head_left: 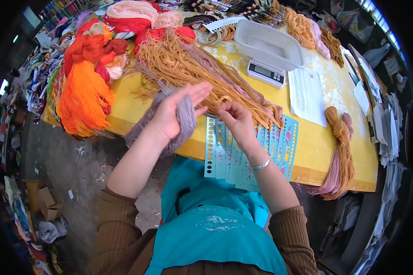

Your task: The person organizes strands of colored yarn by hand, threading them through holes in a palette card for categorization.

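Note:
A skein of grey-purple thread point(186, 120) hangs over my left hand point(172, 114), caught in the crook of the thumb, while the fingers stretch out to the right. My right hand point(236, 118) is closed in a pinch beside it. What lies between those fingertips is too small to make out; a loop of golden-brown thread shows right by them. Under and beyond both hands spreads a long bundle of golden-brown thread point(188, 62), with dusky pink strands point(225, 71) along its far side. Turquoise cards with punched holes point(209, 146) lie fanned beneath my right wrist.
On the yellow table point(307, 158) stand a digital scale point(266, 73) and a clear plastic tub point(268, 46). A printed sheet point(306, 96) lies beside them. Orange thread point(85, 103) is heaped left; a tied golden and pink hank point(339, 142) hangs over the right front edge.

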A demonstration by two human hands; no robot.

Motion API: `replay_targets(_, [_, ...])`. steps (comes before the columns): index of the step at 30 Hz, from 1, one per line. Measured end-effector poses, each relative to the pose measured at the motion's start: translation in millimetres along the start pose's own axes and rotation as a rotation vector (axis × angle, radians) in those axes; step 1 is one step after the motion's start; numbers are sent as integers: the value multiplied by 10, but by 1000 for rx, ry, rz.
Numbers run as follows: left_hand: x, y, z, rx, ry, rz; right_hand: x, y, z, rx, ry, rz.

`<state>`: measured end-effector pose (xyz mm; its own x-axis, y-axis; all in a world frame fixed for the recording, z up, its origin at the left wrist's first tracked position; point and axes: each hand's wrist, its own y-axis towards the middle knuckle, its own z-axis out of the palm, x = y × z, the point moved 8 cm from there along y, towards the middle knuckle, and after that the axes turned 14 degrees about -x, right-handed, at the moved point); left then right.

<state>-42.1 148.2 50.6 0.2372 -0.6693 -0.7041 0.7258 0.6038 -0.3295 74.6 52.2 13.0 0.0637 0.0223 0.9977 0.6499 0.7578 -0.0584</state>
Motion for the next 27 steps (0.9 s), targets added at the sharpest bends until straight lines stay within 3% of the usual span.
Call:
replay_targets(3, [188,-139,165,63,15,-13,265,-165,125,39,181,1])
replay_targets(5, [257,-241,316,227,202,43,321,-295,238,103,225,107])
replay_targets(10, [307,-349,305,211,85,1,226,-398,105,26,370,336])
replay_targets(13, [369,-358,246,179,179,-59,296,-410,69,25,709,400])
replay_targets(17, [318,-380,307,156,120,-13,198,-415,33,88,701,366])
replay_targets(22, [323,-375,300,143,116,33,331,-502,124,89,308,294])
replay_targets(27, [326,-393,350,170,160,49,258,-512,173,78,328,248])
